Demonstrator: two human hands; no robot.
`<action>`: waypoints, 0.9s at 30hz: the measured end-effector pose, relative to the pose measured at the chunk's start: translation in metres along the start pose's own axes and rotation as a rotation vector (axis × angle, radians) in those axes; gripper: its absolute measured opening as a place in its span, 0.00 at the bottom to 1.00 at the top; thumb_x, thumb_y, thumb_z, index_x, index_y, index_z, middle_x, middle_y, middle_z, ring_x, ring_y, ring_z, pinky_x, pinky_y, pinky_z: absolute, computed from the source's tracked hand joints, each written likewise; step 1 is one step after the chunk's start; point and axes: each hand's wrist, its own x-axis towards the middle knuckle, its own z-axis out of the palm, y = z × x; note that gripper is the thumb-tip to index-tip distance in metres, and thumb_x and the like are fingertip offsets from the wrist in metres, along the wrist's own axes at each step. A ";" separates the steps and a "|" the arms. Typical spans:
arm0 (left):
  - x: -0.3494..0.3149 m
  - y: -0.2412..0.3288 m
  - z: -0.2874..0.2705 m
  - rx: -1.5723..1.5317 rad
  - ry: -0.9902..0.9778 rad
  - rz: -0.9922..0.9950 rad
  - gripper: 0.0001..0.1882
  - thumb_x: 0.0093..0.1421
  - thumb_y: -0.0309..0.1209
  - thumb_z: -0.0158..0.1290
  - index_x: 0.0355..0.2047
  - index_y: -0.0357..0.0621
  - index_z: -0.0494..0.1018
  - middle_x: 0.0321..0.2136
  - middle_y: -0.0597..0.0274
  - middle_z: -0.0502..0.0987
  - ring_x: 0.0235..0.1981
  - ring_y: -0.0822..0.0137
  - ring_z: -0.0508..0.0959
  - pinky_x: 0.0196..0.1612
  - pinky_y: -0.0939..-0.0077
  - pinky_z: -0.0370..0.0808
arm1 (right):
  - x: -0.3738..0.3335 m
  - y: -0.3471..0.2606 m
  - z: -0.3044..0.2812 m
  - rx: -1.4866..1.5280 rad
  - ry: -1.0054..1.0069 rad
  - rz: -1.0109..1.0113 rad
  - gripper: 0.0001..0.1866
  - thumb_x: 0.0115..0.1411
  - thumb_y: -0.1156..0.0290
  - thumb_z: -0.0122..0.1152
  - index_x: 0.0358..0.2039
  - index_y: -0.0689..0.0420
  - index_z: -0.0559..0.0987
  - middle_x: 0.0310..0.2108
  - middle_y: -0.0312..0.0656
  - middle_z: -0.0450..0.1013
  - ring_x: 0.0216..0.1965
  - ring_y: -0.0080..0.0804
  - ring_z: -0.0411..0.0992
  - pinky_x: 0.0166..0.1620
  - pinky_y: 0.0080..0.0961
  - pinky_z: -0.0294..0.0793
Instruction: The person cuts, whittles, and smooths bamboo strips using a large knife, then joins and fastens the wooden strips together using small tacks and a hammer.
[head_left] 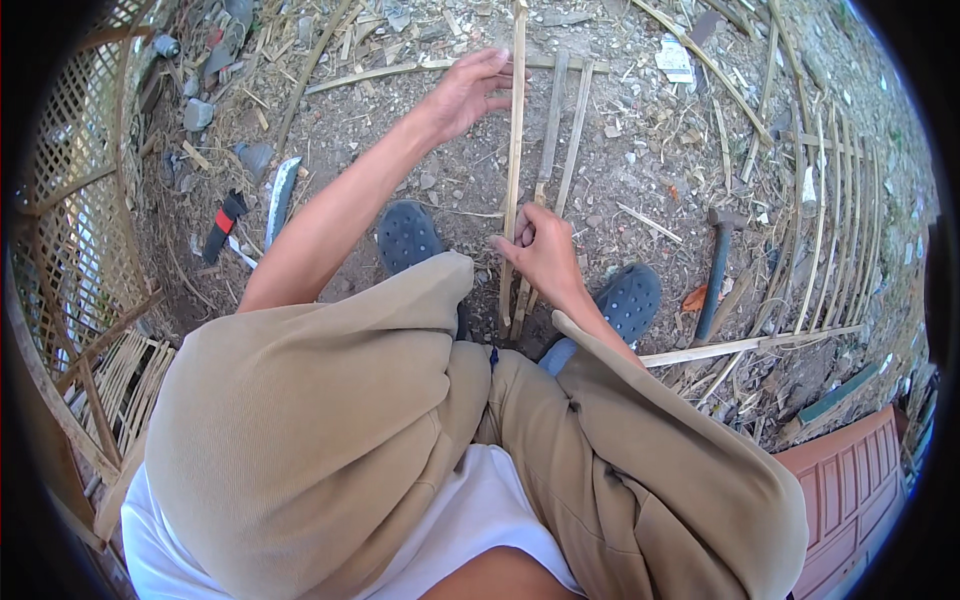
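I squat on bare ground with my knees in tan trousers filling the lower picture. My left hand (468,92) reaches forward and touches a long pale bamboo strip (514,150) that runs away from me between my dark perforated clogs (408,236). My right hand (542,252) grips the near part of the strips, its fingers closed around a second strip (545,185). A third strip (574,135) lies beside them. A crosswise bamboo strip (390,72) lies under the far ends.
A machete with a red and black handle (262,212) lies on the left. A hammer (716,262) lies right of my foot. A bamboo slat panel (830,230) spreads at right, a woven lattice (70,190) at left, and a red crate (850,490) sits lower right.
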 end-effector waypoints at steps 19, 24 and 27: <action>-0.041 0.011 0.074 1.246 -0.293 0.696 0.38 0.58 0.13 0.58 0.69 0.49 0.67 0.64 0.50 0.68 0.61 0.52 0.76 0.56 0.61 0.82 | 0.002 -0.008 -0.030 0.319 0.368 -0.035 0.20 0.57 0.70 0.80 0.28 0.61 0.72 0.24 0.35 0.68 0.25 0.22 0.64 0.29 0.26 0.67; -0.061 -0.002 0.093 1.503 -0.401 0.839 0.41 0.53 0.17 0.63 0.69 0.59 0.73 0.67 0.50 0.65 0.66 0.44 0.72 0.63 0.52 0.79 | -0.001 -0.009 -0.034 0.369 0.258 -0.109 0.15 0.62 0.73 0.77 0.32 0.60 0.74 0.26 0.31 0.69 0.26 0.15 0.64 0.27 0.21 0.67; -0.067 -0.009 0.093 1.464 -0.364 0.751 0.37 0.56 0.19 0.62 0.67 0.58 0.75 0.67 0.50 0.66 0.66 0.44 0.73 0.62 0.53 0.80 | -0.001 -0.015 -0.039 0.423 0.246 -0.121 0.14 0.63 0.73 0.75 0.33 0.60 0.74 0.26 0.30 0.68 0.25 0.15 0.64 0.27 0.22 0.67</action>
